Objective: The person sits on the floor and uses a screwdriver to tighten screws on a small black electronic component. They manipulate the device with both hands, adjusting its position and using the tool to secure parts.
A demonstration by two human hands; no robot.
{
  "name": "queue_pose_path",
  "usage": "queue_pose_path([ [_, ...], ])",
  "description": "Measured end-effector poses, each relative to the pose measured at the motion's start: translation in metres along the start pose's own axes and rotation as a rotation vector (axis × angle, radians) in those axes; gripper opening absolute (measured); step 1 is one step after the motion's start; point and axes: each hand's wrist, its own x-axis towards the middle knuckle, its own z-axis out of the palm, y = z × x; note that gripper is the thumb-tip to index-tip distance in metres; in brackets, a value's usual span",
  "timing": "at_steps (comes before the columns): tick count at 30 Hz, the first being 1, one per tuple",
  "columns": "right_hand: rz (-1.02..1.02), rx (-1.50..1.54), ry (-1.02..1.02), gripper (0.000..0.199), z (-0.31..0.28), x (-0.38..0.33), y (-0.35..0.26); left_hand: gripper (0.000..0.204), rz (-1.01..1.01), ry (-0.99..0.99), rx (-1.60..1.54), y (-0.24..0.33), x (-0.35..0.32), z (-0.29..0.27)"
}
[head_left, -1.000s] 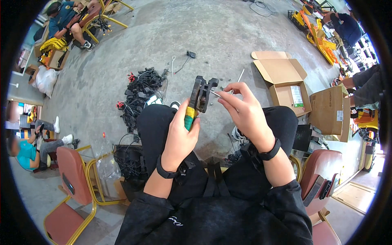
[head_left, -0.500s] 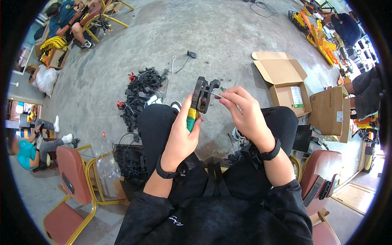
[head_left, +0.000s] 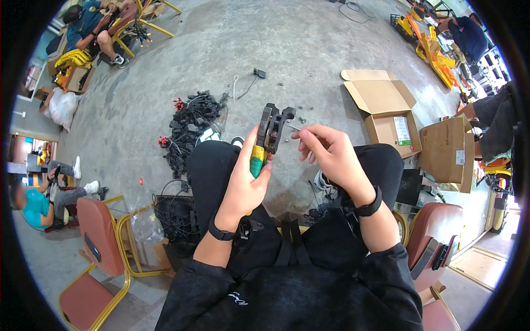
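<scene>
My left hand (head_left: 248, 190) is closed round a black clamp-like tool (head_left: 271, 129) with a yellow and green handle (head_left: 257, 160), held upright above my lap. My right hand (head_left: 333, 153) pinches a thin metal rod (head_left: 294, 127) between thumb and forefinger, its other fingers curled. The rod points left toward the side of the tool's black head. Whether its tip touches the head I cannot tell. Beyond my knees, a heap of black cables and connectors (head_left: 193, 124), some with red ends, lies on the concrete floor.
An opened cardboard box (head_left: 381, 124) lies right of the heap, beside a larger carton (head_left: 441, 151). Brown chairs with yellow frames (head_left: 99, 237) stand at both sides. A short black cable piece (head_left: 258, 73) lies ahead. Several other people sit or work around the edges.
The black tool has turned slightly in my left hand. My right hand has shifted a little down and right, and its fingers are curled differently round the rod.
</scene>
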Motion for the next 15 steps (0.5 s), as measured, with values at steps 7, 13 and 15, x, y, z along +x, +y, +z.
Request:
queue_pose_path([
  [7, -0.257, -0.304, 0.099, 0.015, -0.0019, 0.0005, -0.0010, 0.079, -0.090, -0.054, -0.116, 0.0087, 0.0006, -0.0007],
  [13, -0.562, -0.538, 0.162, 0.015, -0.0014, 0.0018, 0.0032, 0.076, -0.082, -0.061, -0.109, 0.0048, 0.0000, -0.0018],
  [15, -0.638, -0.664, 0.182, 0.016, -0.0039, 0.0034, 0.0006, 0.074, -0.076, -0.036, -0.073, 0.0062, -0.0009, 0.0006],
])
